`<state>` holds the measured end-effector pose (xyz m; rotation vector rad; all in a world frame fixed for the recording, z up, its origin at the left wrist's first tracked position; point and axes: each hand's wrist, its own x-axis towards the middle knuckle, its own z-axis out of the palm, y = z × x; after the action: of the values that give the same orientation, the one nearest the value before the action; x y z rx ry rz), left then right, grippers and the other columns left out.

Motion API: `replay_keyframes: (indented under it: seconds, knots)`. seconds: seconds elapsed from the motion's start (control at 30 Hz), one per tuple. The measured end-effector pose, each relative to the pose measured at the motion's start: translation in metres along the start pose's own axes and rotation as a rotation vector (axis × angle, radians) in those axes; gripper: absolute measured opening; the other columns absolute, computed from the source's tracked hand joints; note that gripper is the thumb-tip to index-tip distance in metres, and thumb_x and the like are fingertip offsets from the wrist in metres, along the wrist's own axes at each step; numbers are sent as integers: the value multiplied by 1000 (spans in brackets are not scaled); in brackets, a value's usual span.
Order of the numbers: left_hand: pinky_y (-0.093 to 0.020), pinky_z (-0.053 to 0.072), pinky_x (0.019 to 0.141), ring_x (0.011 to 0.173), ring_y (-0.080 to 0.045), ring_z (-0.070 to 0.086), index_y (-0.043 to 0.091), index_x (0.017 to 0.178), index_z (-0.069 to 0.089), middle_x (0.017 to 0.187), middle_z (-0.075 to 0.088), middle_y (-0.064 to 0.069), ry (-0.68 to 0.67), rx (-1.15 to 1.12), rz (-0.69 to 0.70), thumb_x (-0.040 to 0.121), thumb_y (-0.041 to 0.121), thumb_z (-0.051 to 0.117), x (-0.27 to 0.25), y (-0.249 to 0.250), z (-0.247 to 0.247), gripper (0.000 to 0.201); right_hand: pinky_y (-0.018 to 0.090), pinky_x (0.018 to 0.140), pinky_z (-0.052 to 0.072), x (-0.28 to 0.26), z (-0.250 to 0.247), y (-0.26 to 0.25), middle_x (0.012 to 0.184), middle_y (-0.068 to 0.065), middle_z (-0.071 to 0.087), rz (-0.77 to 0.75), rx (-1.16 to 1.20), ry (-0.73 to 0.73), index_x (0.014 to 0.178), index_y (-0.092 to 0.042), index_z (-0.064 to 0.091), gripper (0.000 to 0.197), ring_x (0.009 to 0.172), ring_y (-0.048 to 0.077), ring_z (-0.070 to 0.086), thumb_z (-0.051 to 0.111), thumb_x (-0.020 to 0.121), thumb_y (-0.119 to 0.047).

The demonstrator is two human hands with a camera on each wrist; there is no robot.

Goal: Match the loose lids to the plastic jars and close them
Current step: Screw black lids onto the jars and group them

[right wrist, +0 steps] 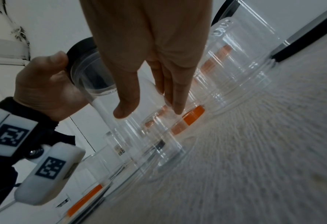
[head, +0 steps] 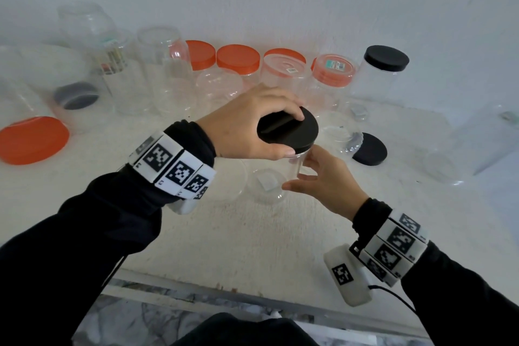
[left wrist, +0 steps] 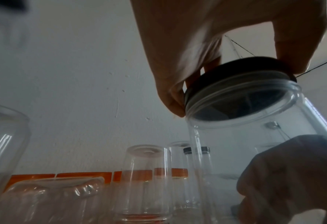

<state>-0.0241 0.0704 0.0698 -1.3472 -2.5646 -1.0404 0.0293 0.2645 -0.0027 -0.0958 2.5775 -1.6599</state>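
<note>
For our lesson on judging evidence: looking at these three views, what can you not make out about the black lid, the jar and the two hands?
- Whether the black lid is screwed tight: the left hand covers its rim in the head view; the left wrist view is blurred.
- The jar base: cut off at the left wrist view's bottom edge.
- How firmly the right hand holds the jar: the right wrist view is motion-blurred.
</note>
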Motion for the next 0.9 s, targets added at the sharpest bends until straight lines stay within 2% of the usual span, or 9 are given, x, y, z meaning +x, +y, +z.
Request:
replay_keyframes:
  seconds: [0.1,0.2,0.3,0.37,0.43,0.57,0.67,0.8,0.9]
  knots:
    - [-24,36,102,123,-9,42,16,123,54,134,49,2,5,-52,-15,67,51,61,-3,-2,1,66,20,90,49,-1,-9,-7,120,-4,57,33,-112,-120,119,-17,48,66,113,8,54,82,64,-23]
    - [-11,29,104,128,-3,36,17,138,36,140,39,4,39,-184,-98,61,54,69,-13,-11,5,92,26,90,51,-4,-33,-34,121,-4,58,30,-242,-199,127,-17,48,90,105,6,59,77,48,-49]
    - [-23,27,112,133,0,29,22,144,21,147,29,7,69,-323,-246,52,60,75,-25,-21,18,114,30,82,53,-5,-60,-76,111,-9,60,-56,-357,-137,122,-21,45,93,92,4,64,69,41,-60]
    - [-36,28,113,136,-6,28,29,144,13,150,25,5,85,-426,-303,49,62,78,-29,-22,30,120,30,85,51,-3,-69,-101,114,-13,55,-110,-457,-160,126,-27,41,92,97,3,60,68,44,-60]
    - [-39,27,114,137,-9,28,35,142,9,149,25,3,125,-481,-330,48,58,81,-30,-22,41,120,29,93,47,3,-69,-121,125,-13,49,-156,-573,-250,133,-31,38,88,107,3,54,70,54,-55]
    - [-19,30,107,131,-4,34,27,141,14,142,32,3,227,-471,-351,52,46,81,-30,-19,55,113,24,100,33,19,-53,-141,140,-11,37,-253,-896,-449,142,-33,27,86,123,9,40,73,70,-44]
    - [-6,32,98,124,-4,40,21,139,23,135,40,6,268,-450,-372,56,37,87,-29,-18,57,105,28,101,35,27,-40,-145,136,-5,39,-310,-1035,-537,144,-34,24,85,122,13,40,72,74,-41]
    - [-32,36,107,125,-7,43,19,140,31,133,49,7,227,-463,-383,54,52,80,-27,-20,56,104,26,94,37,34,-34,-151,130,-4,39,-322,-1117,-586,144,-39,22,87,116,14,41,74,75,-34]
    - [-41,36,107,126,-10,45,18,140,32,133,50,5,218,-493,-401,52,56,79,-28,-21,56,107,30,95,40,38,-33,-154,131,-6,34,-336,-1163,-646,143,-42,24,87,116,15,40,75,74,-27]
